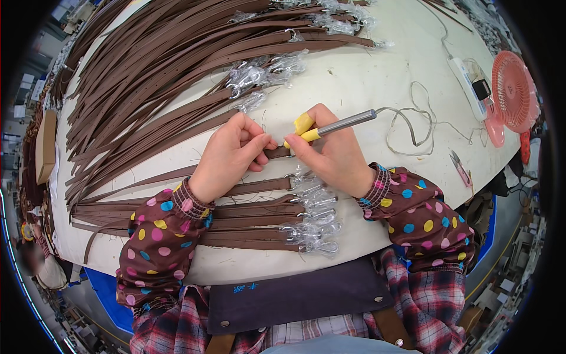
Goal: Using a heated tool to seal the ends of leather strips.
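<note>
In my right hand is a corded pen-shaped tool with a metal barrel and yellow grip, its tip pointing left. Yellow wrapping covers part of the index finger. My left hand is closed, thumb and fingertips pinched at the end of a brown strap. The tool's tip meets this spot, but the fingers hide the exact contact. A metal ring shows at the strap's end under my right hand. Below lie several more brown straps, their metal hooks wrapped in clear plastic.
A large heap of brown straps covers the table's far left. At the right are a pink fan, a white power strip and small pink-handled snips. The tool's looped cord crosses the pale tabletop.
</note>
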`<state>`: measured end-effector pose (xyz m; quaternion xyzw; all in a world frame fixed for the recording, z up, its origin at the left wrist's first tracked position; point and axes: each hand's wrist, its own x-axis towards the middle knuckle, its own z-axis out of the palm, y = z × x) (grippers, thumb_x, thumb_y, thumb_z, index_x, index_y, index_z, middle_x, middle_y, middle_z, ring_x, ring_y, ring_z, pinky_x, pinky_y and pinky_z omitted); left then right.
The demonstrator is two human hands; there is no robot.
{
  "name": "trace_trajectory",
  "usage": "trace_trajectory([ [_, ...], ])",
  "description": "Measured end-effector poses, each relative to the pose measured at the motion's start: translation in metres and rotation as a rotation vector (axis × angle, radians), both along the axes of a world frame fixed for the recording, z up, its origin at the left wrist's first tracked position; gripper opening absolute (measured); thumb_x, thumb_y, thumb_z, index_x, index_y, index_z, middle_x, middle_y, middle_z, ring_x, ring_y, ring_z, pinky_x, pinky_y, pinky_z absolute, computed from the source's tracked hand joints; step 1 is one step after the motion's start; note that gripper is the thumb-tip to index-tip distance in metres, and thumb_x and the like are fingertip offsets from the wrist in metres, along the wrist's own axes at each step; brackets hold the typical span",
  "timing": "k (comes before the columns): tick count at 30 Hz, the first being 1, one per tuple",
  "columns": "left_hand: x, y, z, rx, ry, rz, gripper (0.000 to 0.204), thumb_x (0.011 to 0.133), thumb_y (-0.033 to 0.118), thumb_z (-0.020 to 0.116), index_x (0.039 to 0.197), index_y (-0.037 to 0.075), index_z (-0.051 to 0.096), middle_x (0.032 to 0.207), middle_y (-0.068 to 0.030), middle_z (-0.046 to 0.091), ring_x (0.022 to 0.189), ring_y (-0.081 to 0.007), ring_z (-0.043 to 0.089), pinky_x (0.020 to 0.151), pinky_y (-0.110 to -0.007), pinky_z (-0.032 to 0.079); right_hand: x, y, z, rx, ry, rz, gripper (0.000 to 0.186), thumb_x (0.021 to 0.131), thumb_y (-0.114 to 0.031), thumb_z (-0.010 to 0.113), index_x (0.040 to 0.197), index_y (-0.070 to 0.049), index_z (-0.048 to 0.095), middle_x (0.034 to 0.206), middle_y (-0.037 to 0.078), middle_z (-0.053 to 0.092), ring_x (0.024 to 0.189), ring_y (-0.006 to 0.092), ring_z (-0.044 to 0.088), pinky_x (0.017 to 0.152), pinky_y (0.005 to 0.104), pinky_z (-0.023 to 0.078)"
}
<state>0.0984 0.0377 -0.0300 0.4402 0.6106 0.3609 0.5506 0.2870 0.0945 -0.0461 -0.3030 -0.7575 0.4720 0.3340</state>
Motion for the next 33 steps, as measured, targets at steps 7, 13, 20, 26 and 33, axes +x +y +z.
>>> trace_trajectory([
  [7,0.001,0.001,-0.002,-0.007,-0.018,0.020,0.015,0.093,0.012,0.055,0.093,0.000,0.046,0.089,-0.0083,0.065,0.069,-0.0083,0.060,0.057,-0.021,0.052,0.013,0.012,-0.005,0.508,-0.070,0.023,0.009,0.084,-0.009,0.065,0.092,-0.008,0.062,0.083,0.004,0.064,0.072,0.0215,0.058,0.081,0.0342,0.043],
  [13,0.003,0.001,0.000,-0.008,0.008,0.037,0.015,0.092,0.012,0.056,0.092,-0.001,0.048,0.086,-0.0089,0.066,0.070,-0.0091,0.062,0.057,-0.020,0.051,0.010,0.007,-0.008,0.530,-0.141,0.067,0.011,0.084,-0.008,0.064,0.094,-0.008,0.060,0.081,0.002,0.066,0.072,0.0191,0.062,0.085,0.0361,0.043],
  [20,0.006,0.001,0.004,-0.051,0.000,0.070,0.014,0.091,0.012,0.057,0.091,0.000,0.050,0.087,-0.0090,0.067,0.071,-0.0097,0.062,0.058,-0.021,0.049,0.011,0.006,-0.009,0.582,-0.157,0.058,0.012,0.085,-0.006,0.062,0.096,-0.008,0.058,0.083,0.003,0.068,0.074,0.0195,0.064,0.089,0.0376,0.042],
  [26,0.006,0.001,0.005,-0.048,-0.050,0.101,0.014,0.092,0.013,0.057,0.092,0.001,0.050,0.090,-0.0088,0.067,0.072,-0.0097,0.062,0.059,-0.021,0.049,0.011,0.010,-0.009,0.481,-0.133,0.035,0.014,0.089,-0.011,0.060,0.102,-0.005,0.057,0.083,0.002,0.068,0.079,0.0184,0.062,0.089,0.0355,0.040],
  [33,0.004,0.001,0.003,-0.041,-0.084,0.119,0.015,0.092,0.015,0.056,0.093,0.003,0.048,0.093,-0.0087,0.067,0.073,-0.0098,0.062,0.059,-0.022,0.051,0.007,0.008,-0.009,0.257,0.134,0.000,0.015,0.089,-0.017,0.061,0.097,-0.004,0.063,0.077,0.005,0.062,0.066,0.0225,0.056,0.072,0.0326,0.042],
])
